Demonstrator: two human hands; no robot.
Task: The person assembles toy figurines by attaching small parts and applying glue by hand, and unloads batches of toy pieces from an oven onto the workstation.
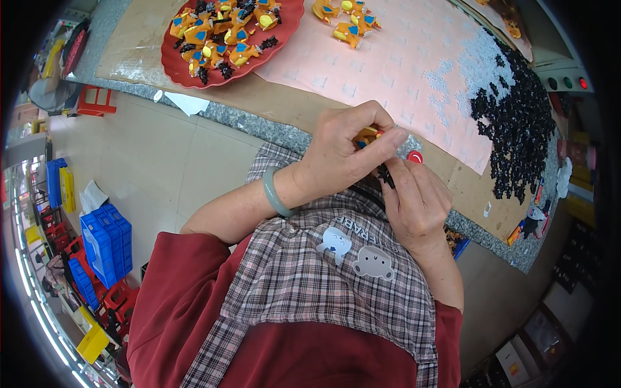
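Observation:
Close in front of my chest, my left hand (pixel 343 145) is closed around a small orange figurine (pixel 366 136), mostly hidden by the fingers. My right hand (pixel 419 202) pinches a small black spiky plastic piece (pixel 387 176) just below it. The two hands almost meet; whether the piece touches the figurine is hidden. To the far left, a red scalloped tray (pixel 284 48) holds several orange figurines with blue and yellow parts, some with black pieces. More orange figurines (pixel 349 32) lie on the pink sheet (pixel 381 71) to the tray's right.
A large heap of black pieces (pixel 517 123) spreads over the table's right side, beside scattered white pieces (pixel 472 71). A red round cap (pixel 414 156) lies by my right hand. Cardboard (pixel 291 100) covers the grey stone tabletop (pixel 246 123). Blue crates (pixel 107 242) stand on the floor at left.

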